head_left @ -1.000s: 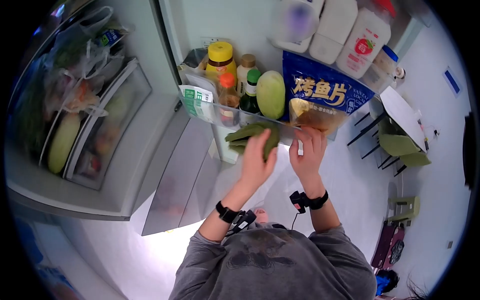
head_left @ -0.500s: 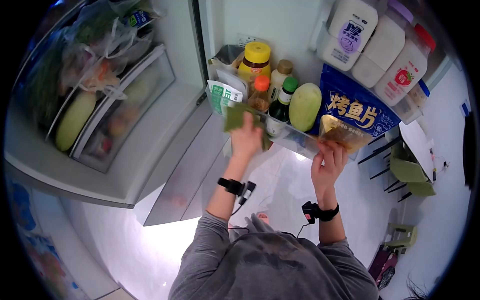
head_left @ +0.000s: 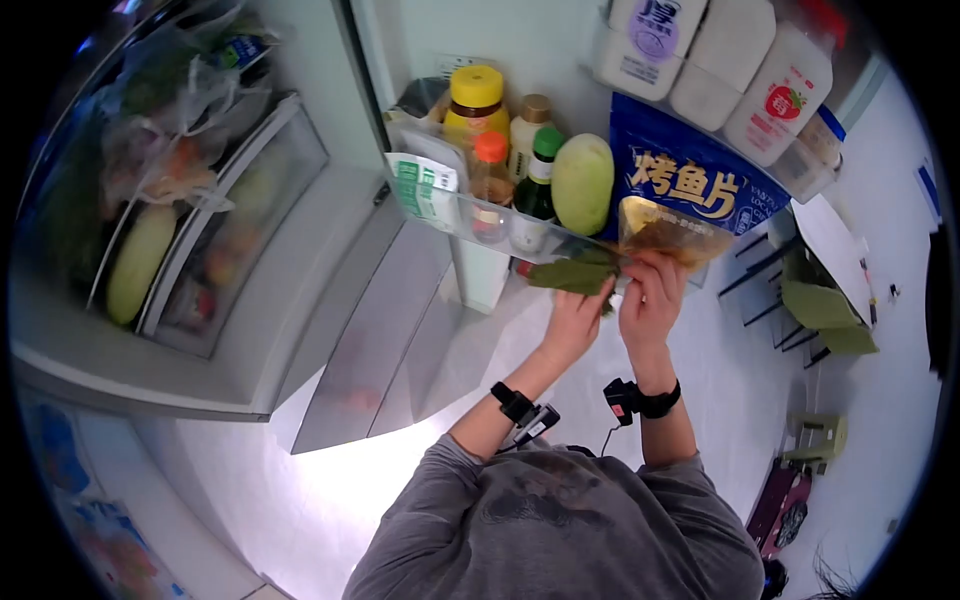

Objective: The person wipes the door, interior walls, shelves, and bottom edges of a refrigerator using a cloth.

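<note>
The left hand [head_left: 573, 330] held the green cloth [head_left: 575, 275], which had shifted from left to centre of the frame, bringing it beside the right hand [head_left: 650, 315]. That hand bent at the shelf [head_left: 572, 243]; its grip was unclear. Beyond stood one gourd [head_left: 582, 185], one blue bag [head_left: 690, 170], three small bottles [head_left: 490, 185], one yellow-capped jar [head_left: 475, 105]; upper right, three large bottles [head_left: 785, 95].

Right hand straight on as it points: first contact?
The right hand would likely meet the clear door bin first, at its fingertips; the blue pouch sits behind that. Exact gap unclear.
</note>
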Demonstrator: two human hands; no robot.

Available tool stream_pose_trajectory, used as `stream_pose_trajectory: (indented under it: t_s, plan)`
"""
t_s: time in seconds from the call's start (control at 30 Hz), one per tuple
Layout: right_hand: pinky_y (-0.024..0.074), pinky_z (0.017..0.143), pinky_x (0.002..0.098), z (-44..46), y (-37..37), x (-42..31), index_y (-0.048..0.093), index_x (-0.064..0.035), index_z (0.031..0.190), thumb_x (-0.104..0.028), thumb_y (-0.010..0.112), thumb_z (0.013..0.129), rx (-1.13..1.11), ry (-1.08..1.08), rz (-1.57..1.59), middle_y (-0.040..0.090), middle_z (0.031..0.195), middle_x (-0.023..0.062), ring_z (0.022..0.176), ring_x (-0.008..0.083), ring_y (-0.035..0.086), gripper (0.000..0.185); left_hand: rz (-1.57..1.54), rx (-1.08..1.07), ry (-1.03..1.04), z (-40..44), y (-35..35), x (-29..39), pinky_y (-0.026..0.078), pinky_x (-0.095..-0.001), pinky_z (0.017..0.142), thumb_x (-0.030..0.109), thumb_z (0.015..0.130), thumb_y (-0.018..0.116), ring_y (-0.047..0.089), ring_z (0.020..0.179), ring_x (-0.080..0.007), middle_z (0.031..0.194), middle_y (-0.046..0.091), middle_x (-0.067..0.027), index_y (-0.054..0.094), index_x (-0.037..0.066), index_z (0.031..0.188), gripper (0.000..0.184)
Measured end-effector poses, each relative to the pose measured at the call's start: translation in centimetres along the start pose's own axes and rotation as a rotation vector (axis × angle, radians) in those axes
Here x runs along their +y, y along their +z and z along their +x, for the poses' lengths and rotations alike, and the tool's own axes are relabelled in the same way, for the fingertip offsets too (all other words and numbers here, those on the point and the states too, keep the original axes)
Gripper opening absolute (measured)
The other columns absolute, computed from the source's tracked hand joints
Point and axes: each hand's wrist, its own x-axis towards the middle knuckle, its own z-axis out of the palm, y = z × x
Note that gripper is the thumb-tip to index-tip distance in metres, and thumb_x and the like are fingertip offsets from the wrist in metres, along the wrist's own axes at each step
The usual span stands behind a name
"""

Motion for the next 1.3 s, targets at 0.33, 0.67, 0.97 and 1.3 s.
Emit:
stream_pose_trajectory:
  t_s: [0.33, 0.67, 0.97, 1.3]
  plan:
    - [0.0355, 0.102, 0.0425, -4.8, 3.5, -7.9, 0.050, 0.0008, 0.122, -0.011, 0.058, 0.087, -0.186, 0.066, 0.634, 0.049, 0.129, 0.0191, 0.118, 0.0371, 0.048, 0.037, -0.171, 0.065, -0.250, -0.4, -13.9, 2.5, 0.044, -0.0416, 0.084, -0.006, 0.069, 0.058, 0.052, 0.096, -0.0367, 0.102, 0.052, -0.0182, 0.050, 0.005, 0.128, 0.060]
    - [0.0428, 0.095, 0.0312, -3.0, 16.8, -20.0, 0.044, -0.0006, 0.130, -0.005, 0.059, 0.089, -0.532, 0.428, 1.157, 0.056, 0.119, 0.0135, 0.111, 0.0198, 0.054, 0.044, 0.046, 0.242, -0.669, -4.4, -32.7, 1.6, 0.044, -0.0319, 0.094, 0.014, 0.096, 0.050, 0.062, 0.104, -0.0236, 0.117, 0.062, -0.0139, 0.041, 0.002, 0.137, 0.043]
    - [0.0342, 0.106, 0.0449, 9.2, 34.8, -19.1, 0.048, -0.0058, 0.133, -0.036, 0.058, 0.089, -0.681, 0.176, 0.506, 0.042, 0.136, 0.0290, 0.126, 0.0435, 0.041, 0.054, 0.413, 0.625, -0.603, -7.2, -39.1, 0.3, 0.048, -0.0315, 0.086, 0.009, 0.095, 0.049, 0.064, 0.093, -0.0205, 0.103, 0.066, -0.0136, 0.047, 0.000, 0.129, 0.035]
    - [0.0330, 0.108, 0.0443, 5.1, 41.7, -20.1, 0.053, -0.0010, 0.127, -0.015, 0.051, 0.087, -0.805, -0.142, 0.412, 0.043, 0.137, 0.0253, 0.127, 0.0404, 0.040, 0.042, 0.359, 0.780, -0.740, -8.0, -37.5, -2.0, 0.048, -0.0315, 0.084, 0.006, 0.095, 0.047, 0.064, 0.089, -0.0194, 0.103, 0.066, -0.0138, 0.048, 0.001, 0.126, 0.031]
